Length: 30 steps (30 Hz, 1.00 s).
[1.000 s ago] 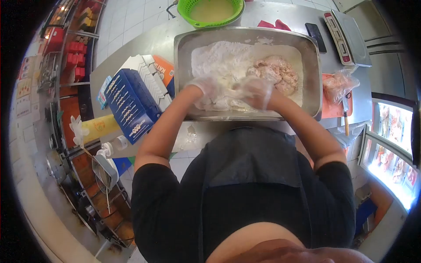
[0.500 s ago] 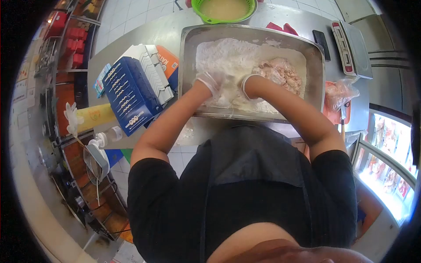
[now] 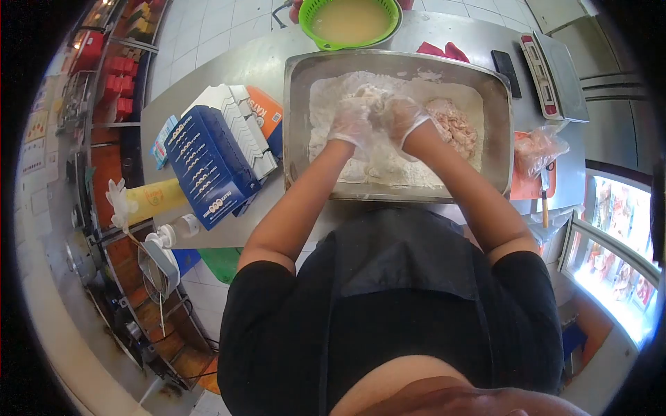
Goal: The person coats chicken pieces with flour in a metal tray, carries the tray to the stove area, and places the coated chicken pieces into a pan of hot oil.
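Observation:
A deep metal tray point(image 3: 296, 132) holds white flour point(image 3: 323, 111) and, on its right side, a heap of pale pink raw meat pieces point(image 3: 458, 130). Both my hands wear clear plastic gloves and face each other over the tray's middle. Between and beyond their fingers shows a lumpy, flour-coated mass point(image 3: 373, 96), apparently coated meat. My left hand point(image 3: 352, 121) closes on its left side, fingers partly hidden by flour. My right hand point(image 3: 408, 116) curls in from the right, left of the raw heap, fingertips partly hidden.
Behind the tray stands a green colander point(image 3: 310, 24) in a bowl with cloudy liquid. Left are a blue box point(image 3: 208, 163), white cartons and a bottle point(image 3: 182, 229). Right are a phone point(image 3: 506, 73), a scale point(image 3: 544, 76) and bagged meat point(image 3: 538, 149) on an orange board.
Both hands have moved from low in the flour toward the tray's far side, closer together. A floury lump now shows between them. The view has shifted slightly.

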Tool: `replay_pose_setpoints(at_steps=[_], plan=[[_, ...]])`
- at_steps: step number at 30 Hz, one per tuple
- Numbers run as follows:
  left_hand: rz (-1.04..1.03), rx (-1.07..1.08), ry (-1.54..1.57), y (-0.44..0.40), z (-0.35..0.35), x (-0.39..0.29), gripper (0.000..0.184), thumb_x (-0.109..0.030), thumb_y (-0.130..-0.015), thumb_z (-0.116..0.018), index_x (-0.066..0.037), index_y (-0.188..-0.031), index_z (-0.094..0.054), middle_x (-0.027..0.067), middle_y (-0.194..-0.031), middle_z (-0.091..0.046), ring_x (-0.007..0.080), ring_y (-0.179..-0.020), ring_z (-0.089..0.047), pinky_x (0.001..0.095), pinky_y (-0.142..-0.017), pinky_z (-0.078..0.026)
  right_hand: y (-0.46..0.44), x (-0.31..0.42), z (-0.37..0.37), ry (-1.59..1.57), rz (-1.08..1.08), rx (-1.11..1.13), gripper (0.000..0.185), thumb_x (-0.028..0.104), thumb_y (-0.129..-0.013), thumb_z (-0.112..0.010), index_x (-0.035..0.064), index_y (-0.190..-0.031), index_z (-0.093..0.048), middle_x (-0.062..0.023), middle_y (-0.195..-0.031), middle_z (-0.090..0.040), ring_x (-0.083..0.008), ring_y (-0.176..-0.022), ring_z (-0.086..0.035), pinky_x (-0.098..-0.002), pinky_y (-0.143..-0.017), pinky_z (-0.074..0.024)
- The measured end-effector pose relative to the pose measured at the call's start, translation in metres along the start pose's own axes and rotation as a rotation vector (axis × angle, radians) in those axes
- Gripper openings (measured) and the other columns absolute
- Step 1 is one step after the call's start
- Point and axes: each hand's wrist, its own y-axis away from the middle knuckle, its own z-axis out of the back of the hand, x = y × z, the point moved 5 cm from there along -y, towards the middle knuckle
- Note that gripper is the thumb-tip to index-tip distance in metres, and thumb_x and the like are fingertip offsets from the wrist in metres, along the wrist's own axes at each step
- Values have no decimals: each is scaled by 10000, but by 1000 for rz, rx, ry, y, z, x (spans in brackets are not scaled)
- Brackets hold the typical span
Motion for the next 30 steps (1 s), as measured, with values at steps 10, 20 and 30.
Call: replay_pose_setpoints(at_steps=[10, 20, 30], plan=[[-58, 161, -546, -9, -31, 12, 421, -266, -892, -469, -132, -1289, -509, 119, -1276, -533, 267, -1116, -544, 373, -953, -431, 10, -16, 46, -127, -104, -6, 231, 91, -840, -483, -7, -1028, -574, -225, -918, -600, -369, -861, -605, -433, -774, -478], [64, 146, -447, -6, -35, 41, 354, -305, -866, -487, -88, -1112, -618, 163, -1130, -611, 309, -999, -599, 404, -871, -472, 14, -15, 66, -82, -176, -161, 253, 138, -804, -547, 8, -1019, -576, -233, -927, -612, -375, -888, -604, -437, -796, -482], [230, -56, -406, 5, -31, 62, 263, -252, -774, -562, -44, -874, -687, 206, -910, -646, 355, -850, -639, 431, -745, -504, -14, -21, 33, -18, -140, 18, 269, 128, -823, -531, 24, -1070, -552, -220, -1082, -581, -374, -1016, -559, -424, -873, -449]])
